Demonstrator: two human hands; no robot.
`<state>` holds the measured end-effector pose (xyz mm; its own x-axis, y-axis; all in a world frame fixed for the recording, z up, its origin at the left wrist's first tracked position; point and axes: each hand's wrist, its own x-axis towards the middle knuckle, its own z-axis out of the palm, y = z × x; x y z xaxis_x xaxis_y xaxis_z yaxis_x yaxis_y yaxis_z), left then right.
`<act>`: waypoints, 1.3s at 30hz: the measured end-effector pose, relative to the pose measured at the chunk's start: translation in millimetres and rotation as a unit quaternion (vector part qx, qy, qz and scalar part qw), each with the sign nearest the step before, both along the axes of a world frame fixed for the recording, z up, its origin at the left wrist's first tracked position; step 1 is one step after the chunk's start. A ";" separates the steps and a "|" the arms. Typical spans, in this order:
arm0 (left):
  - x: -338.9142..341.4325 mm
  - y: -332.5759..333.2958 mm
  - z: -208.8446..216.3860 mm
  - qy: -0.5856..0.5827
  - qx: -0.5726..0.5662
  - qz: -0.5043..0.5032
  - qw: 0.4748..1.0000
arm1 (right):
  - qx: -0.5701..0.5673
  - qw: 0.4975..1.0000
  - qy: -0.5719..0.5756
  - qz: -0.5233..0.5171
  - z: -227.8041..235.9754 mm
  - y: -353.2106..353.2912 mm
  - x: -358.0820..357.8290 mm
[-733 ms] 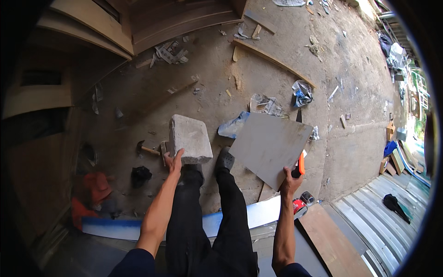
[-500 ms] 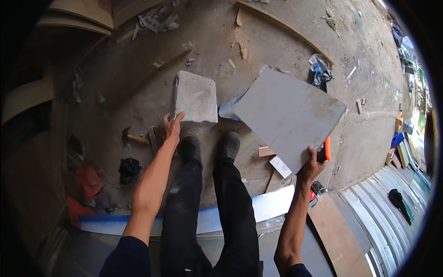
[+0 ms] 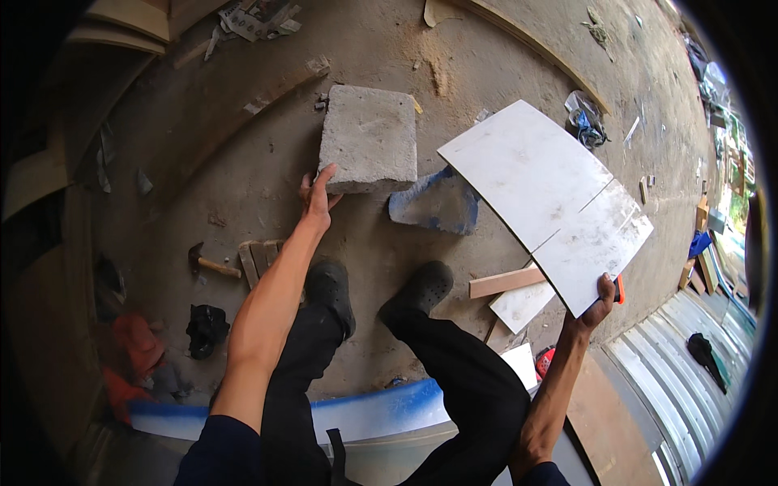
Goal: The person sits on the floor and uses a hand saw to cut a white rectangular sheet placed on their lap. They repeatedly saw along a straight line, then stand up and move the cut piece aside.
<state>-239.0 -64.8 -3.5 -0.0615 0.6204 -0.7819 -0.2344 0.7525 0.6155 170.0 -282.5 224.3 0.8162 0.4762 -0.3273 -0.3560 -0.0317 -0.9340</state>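
My left hand [image 3: 318,196] grips the lower left edge of a rough grey concrete block [image 3: 369,134], thumb on its upper face and fingers beneath. In my right hand [image 3: 596,306] is the near corner of a flat white panel [image 3: 543,178], scuffed and marked with dark lines; it is tilted, its far end reaching toward the block. Between block and panel, a blue-and-grey curved scrap [image 3: 438,206] lies on the floor. An orange-edged item [image 3: 619,289] shows just behind my right hand, mostly hidden.
Wooden strips [image 3: 506,282] and a white board [image 3: 519,308] lie right of my feet. To the left are a hammer [image 3: 212,263], a black crumpled item [image 3: 207,330] and wood pieces [image 3: 259,257]. Corrugated metal sheeting [image 3: 673,364] is at the right; a blue-white strip [image 3: 373,413] crosses behind my legs.
The panel has moved right and tilted, its face now looking white instead of grey. The block has shifted up and right with my left hand. My right leg has bent, its foot turning outward.
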 end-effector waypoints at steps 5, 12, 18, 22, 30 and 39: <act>5.7 3.8 -36.6 0.084 0.080 -0.075 0.990 | -0.003 0.998 -0.067 0.018 8.9 18.0 32.9; -15.5 -8.9 -95.4 0.339 0.207 -0.263 0.879 | 0.021 0.990 -0.124 0.062 -9.0 73.8 44.0; 16.1 0.7 -79.8 0.496 0.397 -0.134 0.761 | 0.108 0.974 -0.159 0.117 -20.9 106.2 35.0; 109.3 -21.8 -49.5 0.339 0.555 -0.356 0.671 | 0.159 0.972 -0.157 0.078 -29.6 115.6 44.9; 253.1 -28.2 -57.7 0.402 0.312 -0.485 0.711 | 0.101 0.983 -0.153 -0.007 -15.6 92.5 20.5; 264.2 -39.8 -37.3 0.300 0.244 -0.562 0.731 | 0.088 0.979 -0.183 -0.022 -20.9 45.3 67.9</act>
